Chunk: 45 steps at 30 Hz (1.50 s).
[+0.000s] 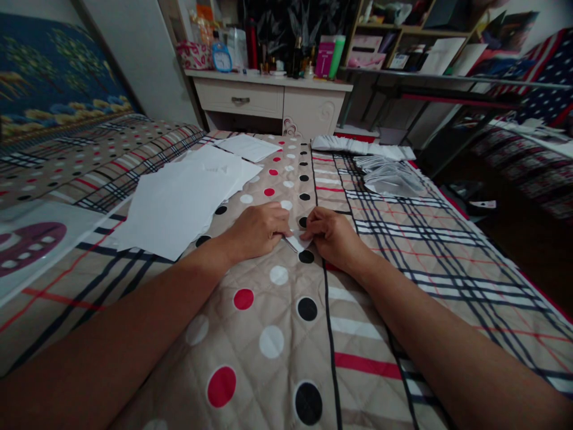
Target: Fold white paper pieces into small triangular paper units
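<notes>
My left hand (263, 230) and my right hand (333, 236) meet near the middle of the patterned bedspread (286, 334). Between them is a small white folded piece of paper (296, 242), pinched by the fingers of both hands. Its far part is hidden by the fingers. To the left of my left hand lies a spread stack of white paper sheets (179, 197), with a smaller white stack (248, 147) behind it. Beyond my right hand, a fanned pile of thin white pieces (389, 179) rests on the bedspread, and a long white row of folded pieces (362, 146) lies behind that.
A clear plastic bag with a purple print (33, 245) lies at the left edge. Past the bed stands a white dresser (242, 98) with a blue alarm clock (221, 60) and bottles on top. A desk with shelves (412, 80) stands at the back right.
</notes>
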### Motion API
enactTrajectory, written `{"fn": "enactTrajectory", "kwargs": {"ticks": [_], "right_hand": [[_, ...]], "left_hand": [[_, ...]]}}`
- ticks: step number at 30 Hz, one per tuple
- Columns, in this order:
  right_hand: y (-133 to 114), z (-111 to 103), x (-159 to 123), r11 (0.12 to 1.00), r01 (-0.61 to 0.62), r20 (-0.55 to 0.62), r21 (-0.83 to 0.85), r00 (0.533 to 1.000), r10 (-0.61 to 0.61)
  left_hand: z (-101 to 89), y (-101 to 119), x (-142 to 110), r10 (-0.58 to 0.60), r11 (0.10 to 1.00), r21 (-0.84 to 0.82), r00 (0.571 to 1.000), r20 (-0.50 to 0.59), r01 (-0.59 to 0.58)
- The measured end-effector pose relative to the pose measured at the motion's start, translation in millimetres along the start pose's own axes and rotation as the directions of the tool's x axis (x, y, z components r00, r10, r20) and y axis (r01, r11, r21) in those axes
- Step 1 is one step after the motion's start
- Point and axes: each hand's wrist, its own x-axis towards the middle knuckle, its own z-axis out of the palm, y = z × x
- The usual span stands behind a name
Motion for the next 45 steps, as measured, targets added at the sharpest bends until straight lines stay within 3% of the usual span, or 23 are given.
{"fn": "enactTrajectory", "kwargs": {"ticks": [8,13,19,24,28,31,34,40,45], "right_hand": [[-11,-6,1,0.996,-0.079,0.07,-0.033,0.994,0.081],[-22,-10,0,0.972,-0.197,0.066,-0.125,0.976,0.206],[-23,-10,1,0.923,-0.314,0.044,-0.222,0.943,0.331],[-26,-10,2,0.858,-0.42,0.062,-0.294,0.888,0.456],[-24,-4,-1,0.887,-0.454,-0.019,-0.087,0.891,0.454],[-23,0,-2,0.918,-0.38,-0.152,0.112,0.907,0.393],[-23,0,-2,0.93,-0.295,-0.232,0.221,0.91,0.344],[-23,-5,-1,0.939,-0.201,-0.278,0.277,0.919,0.279],[-21,-6,-2,0.899,-0.196,-0.263,0.391,0.912,0.314]], "left_hand": [[-10.0,13,0,-0.075,0.996,0.052,0.995,0.065,0.072],[-4.1,17,1,-0.177,0.984,0.009,0.984,0.016,0.177],[2.9,16,3,-0.381,0.92,-0.095,0.925,0.0,0.379],[7.3,8,1,-0.46,0.874,-0.144,0.886,0.056,0.463],[10.6,6,2,-0.547,0.754,-0.382,0.833,0.087,0.535],[7.8,11,6,-0.639,0.627,-0.576,0.769,0.003,0.524],[3.7,15,9,-0.699,0.565,-0.662,0.712,-0.066,0.493],[1.6,11,9,-0.704,0.505,-0.718,0.709,-0.022,0.479],[0.3,11,9,-0.696,0.43,-0.748,0.713,0.083,0.506]]}}
